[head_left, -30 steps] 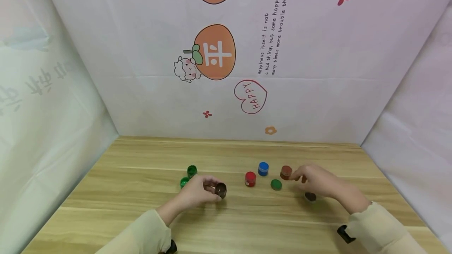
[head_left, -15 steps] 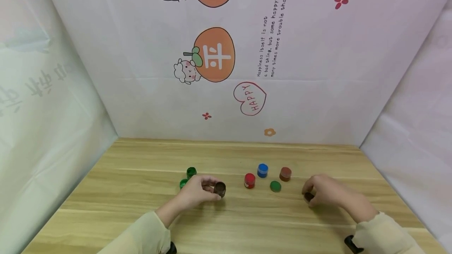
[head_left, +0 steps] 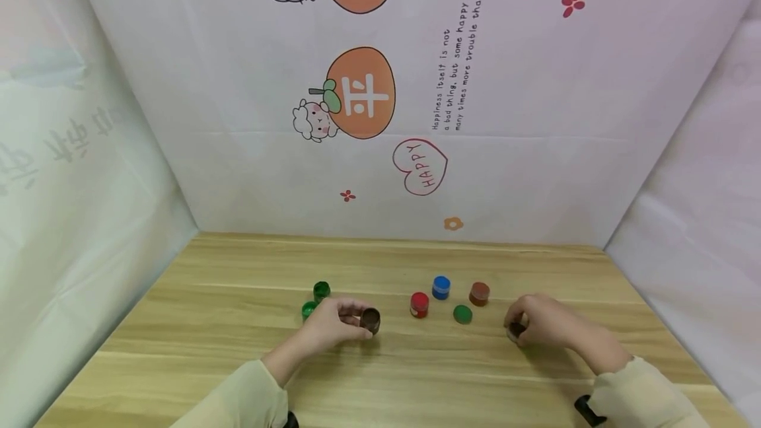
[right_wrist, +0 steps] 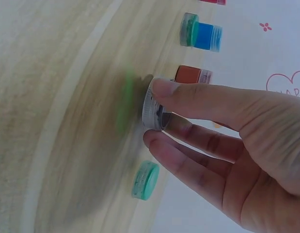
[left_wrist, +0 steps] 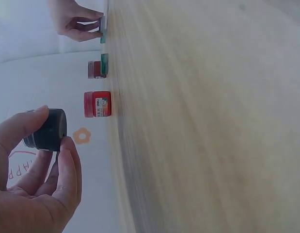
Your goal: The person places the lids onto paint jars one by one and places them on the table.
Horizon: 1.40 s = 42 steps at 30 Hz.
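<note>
Pinching the dark jar (head_left: 370,321) between thumb and fingers, the left hand (head_left: 333,322) held it clear of the surface (head_left: 380,382), its open mouth visible to the head camera. The right hand (head_left: 543,322) was well apart from it, over on the right, its thumb and fingers clamped on the ridged edge of the dark lid (right_wrist: 150,109); whether that lid touched the surface could not be told. The step in hand seemed to be securing jar and lid, one in each hand, with the two not yet joined.

Between the hands stood the red jar (head_left: 419,305), the blue jar (head_left: 441,287) farther back and the brown jar (head_left: 479,294) to its right, all apparently capped. A green lid (head_left: 463,314) lay on the near side of the blue and brown jars. A second green lid (right_wrist: 146,180) showed in the right wrist view, to the right of the dark lid. Beyond the left hand were the far green jar (head_left: 322,291), which looked open, and the near green jar (head_left: 308,310), partly hidden by that hand.

If the dark lid belonged on the dark jar, the next move probably called for carrying it left, passing on the near side of the green lid and red jar, then seating it squarely while the left hand steadied the jar.
</note>
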Motion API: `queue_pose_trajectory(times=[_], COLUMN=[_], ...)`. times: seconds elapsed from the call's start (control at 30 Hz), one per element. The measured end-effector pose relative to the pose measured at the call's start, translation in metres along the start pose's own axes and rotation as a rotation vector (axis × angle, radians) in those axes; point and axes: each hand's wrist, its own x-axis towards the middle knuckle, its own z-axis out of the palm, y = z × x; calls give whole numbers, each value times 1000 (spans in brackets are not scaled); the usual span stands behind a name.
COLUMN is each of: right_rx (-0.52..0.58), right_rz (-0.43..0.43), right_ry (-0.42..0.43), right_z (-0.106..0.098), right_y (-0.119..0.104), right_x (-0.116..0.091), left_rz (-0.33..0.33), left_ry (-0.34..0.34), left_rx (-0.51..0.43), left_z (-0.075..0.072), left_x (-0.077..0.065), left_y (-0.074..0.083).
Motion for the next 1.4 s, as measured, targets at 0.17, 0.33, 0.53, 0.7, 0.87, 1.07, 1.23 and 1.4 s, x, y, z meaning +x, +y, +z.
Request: queue_pose_trajectory(times=[0.17,0.33,0.53,0.7,0.87,1.07,1.23,1.4], right_rx=[11,-3,-35,-33,-39,-38,-15,1], right_rz=[-24,-68,-90,-64,-63,-120,-138,-139], right_ry=[0,12,17,20,20,5,15,3], right_z=[0,-3,-9,-14,-19,-21,-26,-30], right_y=[-5,-13,-26,-39,-54,-71,-84,-101], right_x=[4,8,15,20,26,31,36,42], left_rz=[7,5,-1,-13,-20,-27,-32,-38], left_ry=[6,7,9,16,16,11,10,1], left_rx=[-2,-20,-26,-18,-13,-8,-12,-36], left_z=[1,3,4,6,8,11,13,15], left_x=[1,1,2,6,9,13,15,16], left_y=[-1,0,4,5,5,5,6,8])
